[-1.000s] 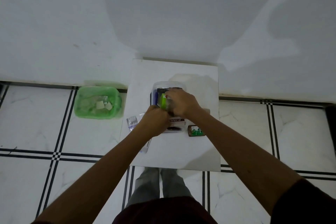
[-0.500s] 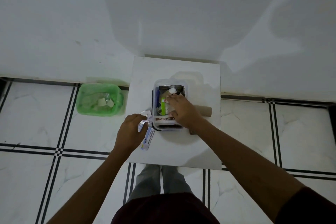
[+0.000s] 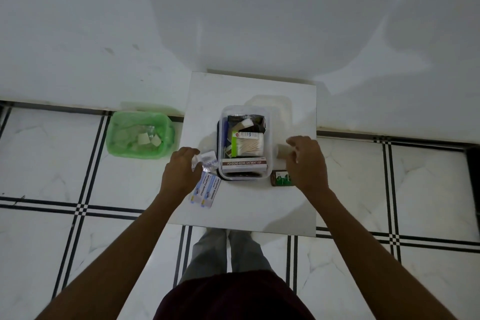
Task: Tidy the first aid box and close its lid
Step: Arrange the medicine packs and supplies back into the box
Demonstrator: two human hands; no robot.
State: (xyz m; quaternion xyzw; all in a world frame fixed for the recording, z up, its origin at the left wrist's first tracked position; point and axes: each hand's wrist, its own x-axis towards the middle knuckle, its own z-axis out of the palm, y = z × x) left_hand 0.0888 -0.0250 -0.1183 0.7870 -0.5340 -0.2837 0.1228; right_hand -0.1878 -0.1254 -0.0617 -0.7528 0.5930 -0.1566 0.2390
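The first aid box [image 3: 270, 153] is a clear plastic tub on a small white table [image 3: 249, 213]. Its lid [image 3: 281, 109] lies behind it to the right. Inside are a cotton swab pack [image 3: 249, 145], a povidone-iodine ointment carton [image 3: 244, 163] and a black packet [image 3: 246, 121]. My left hand [image 3: 180, 173], left of the box, pinches a clear crinkled packet [image 3: 207, 160]. Antiseptic bandage strips [image 3: 206, 191] lie just below it. My right hand [image 3: 307, 162] hovers right of the box, fingers curled apart around the end of a beige bandage roll [image 3: 282, 150]. A small green bottle [image 3: 281, 178] lies beside that hand.
A green plastic bin [image 3: 117, 138] lined with a bag and holding scraps stands on the tiled floor left of the table. A white wall rises behind the table. My legs are under the table's near edge.
My right hand has left the box and moved right to the beige roll. My left hand has moved from the box down-left to the loose packets. The box contents now show.
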